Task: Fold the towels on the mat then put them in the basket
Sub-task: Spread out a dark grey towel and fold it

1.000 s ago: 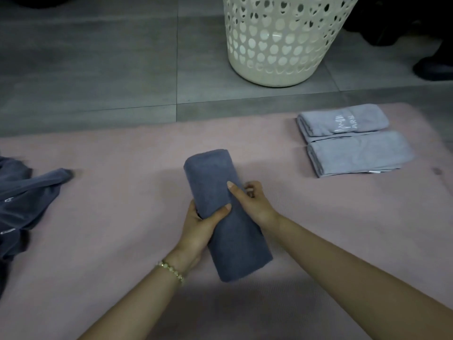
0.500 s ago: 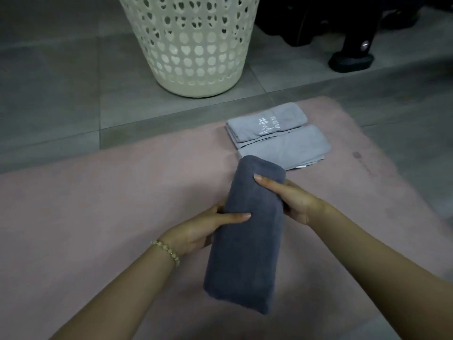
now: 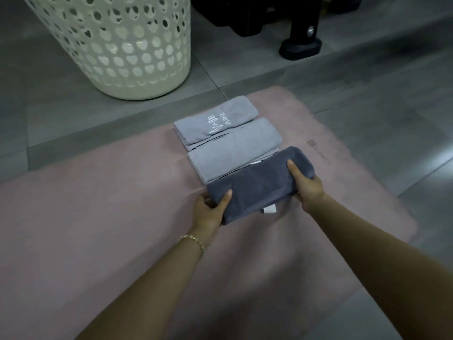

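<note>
Dark towel (image 3: pixel 259 185): folded into a thick oblong, lying crosswise at the 1 o'clock end of the pink mat (image 3: pixel 98 217). Its far edge touches the near edge of the plain light towel (image 3: pixel 235 148). A white tag (image 3: pixel 269 209) sticks out at its 6 o'clock edge.
Left hand (image 3: pixel 210 209): grip clamped on the towel's 9 o'clock end, thumb on top and fingers tucked beneath.
Right hand (image 3: pixel 306 185): grip clamped on the 3 o'clock end, thumb on top, the rest wrapped round the fold.
Light pair: the embroidered light towel (image 3: pixel 215 121) lies at 12 o'clock of the plain one. Both are folded, side by side and touching.
Basket (image 3: pixel 122 45): stands on the grey floor at 11 o'clock, off the mat and well apart from the towels. Its inside is not in view.
Done: three towels folded and lined up in a row on the mat.
Left: I judge that none of these three is in the basket yet, so all must still be carried there. Whether the dark towel is fully set down I cannot tell.
Change: half a second ago the dark towel pointed toward 12 o'clock, held mid-mat just short of the light pair. Now it is turned crosswise and drawn up against them.
Change, view: a second ago loose dark cloth lay at 9 o'clock on the mat. That end is out of view now, so more folding may remain.
</note>
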Demonstrator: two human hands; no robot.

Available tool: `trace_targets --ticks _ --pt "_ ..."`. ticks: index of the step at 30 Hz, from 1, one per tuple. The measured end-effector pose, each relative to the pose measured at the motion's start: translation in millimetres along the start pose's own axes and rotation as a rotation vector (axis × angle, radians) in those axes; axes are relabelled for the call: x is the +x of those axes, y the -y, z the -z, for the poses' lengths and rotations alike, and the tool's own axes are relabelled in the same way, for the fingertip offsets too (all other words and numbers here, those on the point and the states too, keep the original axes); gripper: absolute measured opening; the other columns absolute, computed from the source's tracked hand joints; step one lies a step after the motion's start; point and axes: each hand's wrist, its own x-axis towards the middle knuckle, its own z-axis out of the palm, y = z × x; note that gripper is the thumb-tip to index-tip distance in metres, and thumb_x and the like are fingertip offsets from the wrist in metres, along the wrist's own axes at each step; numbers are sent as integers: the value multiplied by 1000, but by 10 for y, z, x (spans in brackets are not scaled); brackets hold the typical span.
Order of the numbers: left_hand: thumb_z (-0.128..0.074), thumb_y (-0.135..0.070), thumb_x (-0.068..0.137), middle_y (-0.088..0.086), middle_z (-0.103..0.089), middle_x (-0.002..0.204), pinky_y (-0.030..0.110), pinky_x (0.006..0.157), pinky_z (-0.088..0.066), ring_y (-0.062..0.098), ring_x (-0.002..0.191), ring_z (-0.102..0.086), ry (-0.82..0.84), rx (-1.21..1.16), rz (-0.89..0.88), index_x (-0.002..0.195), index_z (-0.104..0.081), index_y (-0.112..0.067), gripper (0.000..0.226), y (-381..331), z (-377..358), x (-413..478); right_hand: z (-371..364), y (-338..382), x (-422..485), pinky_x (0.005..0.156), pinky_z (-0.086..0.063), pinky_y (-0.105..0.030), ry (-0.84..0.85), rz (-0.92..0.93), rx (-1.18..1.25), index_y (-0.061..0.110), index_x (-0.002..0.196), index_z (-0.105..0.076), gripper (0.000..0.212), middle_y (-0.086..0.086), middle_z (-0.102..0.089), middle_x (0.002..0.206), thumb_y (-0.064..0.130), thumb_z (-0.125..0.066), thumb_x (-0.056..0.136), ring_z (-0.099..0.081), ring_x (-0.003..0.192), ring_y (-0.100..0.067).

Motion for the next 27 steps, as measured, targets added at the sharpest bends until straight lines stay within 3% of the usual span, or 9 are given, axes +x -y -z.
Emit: trace_targets --ticks 4,10,13,15,18,21,25,27 --pt "-78 -24 75 1 -64 98 8 62 -50 8 81 -61 -61 47 -44 107 -55 -5 43 168 -113 -26 48 -98 137 94 -47 -30 -41 -49 -77 4 128 -51 68 -9 -57 126 40 -75 76 -54 101 -21" --pt "-78 -22 75 -5 -60 86 2 54 -44 -2 72 -55 -117 113 -78 101 -53 -8 39 202 -152 -22 60 -109 199 97 -47 -35 -73 26 -306 7 124 -52 63 -10 -60 120 44 -73 77 -56 101 -25" --pt "-79 -27 74 -10 -58 82 3 53 -42 1 72 -56 -114 149 -82 101 -52 -11 41 171 -123 -47 87 -57 173 95 -45 -35 -81 101 -485 6 128 -48 65 -13 -58 124 45 -68 80 -56 111 -31" --pt "-78 -27 76 -11 -56 80 5 55 -43 4 72 -55 -109 154 -81 99 -50 -13 39 122 -65 -53 97 23 164 102 -43 -39 -108 163 -548 10 134 -45 66 -13 -52 133 45 -66 82 -53 118 -33" --pt "-73 -28 80 1 -59 90 12 67 -45 16 82 -56 -113 212 -89 105 -50 -10 38 66 329 -92 -23 143 44 110 -33 -41 -130 371 -709 12 137 -43 59 -11 -42 143 40 -60 88 -43 128 -31" --pt "-68 -30 84 10 -59 111 23 84 -45 18 92 -55 -120 407 -120 120 -50 -10 45 -36 1068 -218 -435 205 -273 112 -28 -40 13 579 -786 9 138 -42 54 -12 -37 146 30 -58 91 -37 133 -30" --pt "-63 -25 89 3 -51 120 2 79 -37 15 102 -51 -142 597 -157 127 -46 -13 43 -152 2249 -602 -1367 95 -972 114 -24 -35 363 744 -922 9 143 -36 59 -11 -31 151 29 -58 92 -31 138 -28" --pt "-63 -44 86 -1 -55 128 17 93 -40 17 114 -54 -198 813 -142 133 -45 -19 57 -52 2879 -823 -1826 -76 -1425 113 -21 -31 559 796 -1001 13 144 -34 59 -8 -27 153 31 -57 92 -27 140 -24"
